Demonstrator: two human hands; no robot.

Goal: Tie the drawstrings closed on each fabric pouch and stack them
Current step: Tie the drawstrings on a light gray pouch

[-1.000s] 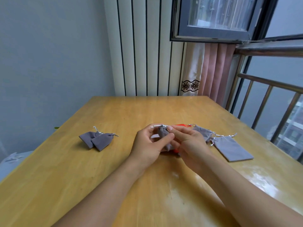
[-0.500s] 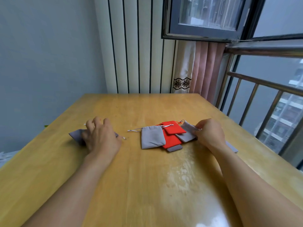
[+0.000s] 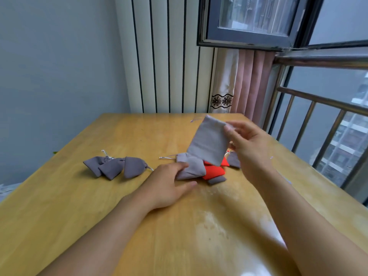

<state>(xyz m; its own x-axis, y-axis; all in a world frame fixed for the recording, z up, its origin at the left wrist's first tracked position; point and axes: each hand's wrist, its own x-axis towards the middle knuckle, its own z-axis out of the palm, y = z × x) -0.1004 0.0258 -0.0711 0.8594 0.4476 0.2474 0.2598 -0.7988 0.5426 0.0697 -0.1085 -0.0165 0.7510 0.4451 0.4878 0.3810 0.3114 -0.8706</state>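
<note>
Your right hand [image 3: 251, 148] is raised above the wooden surface [image 3: 83, 212] and pinches a flat grey pouch [image 3: 209, 143] by its upper right edge, thumb on the near face and the other fingers behind it, so the pouch hangs tilted in the air with its mouth uppermost; a pale drawstring [image 3: 194, 119] trails off from its top left corner. Your left hand [image 3: 169, 185] lies low on the surface, its fingers and thumb closing round the near end of a second grey pouch [image 3: 191, 168] that rests flat in the untied pile. A silvery cord [image 3: 166, 157] sticks out to the left from that pouch's far end. Beneath and to the right of it lie red pouches [image 3: 214, 172], partly covered by the grey one and partly hidden behind the raised pouch. A small dark grey pouch edge [image 3: 216, 180] peeks out at the near side of the red ones, and another grey pouch [image 3: 233, 159] shows just to the right, behind your right hand; how many lie in this pile you cannot tell. Well apart to the left, three cinched grey pouches [image 3: 117, 166] sit together on the surface, overlapping one another in a row, their necks gathered and short silver cord ends poking out at the top and at the right. Beyond the surface stand a ribbed white radiator [image 3: 165, 56], a pink curtain [image 3: 251, 86] and a metal railing [image 3: 322, 102] by the window.
</note>
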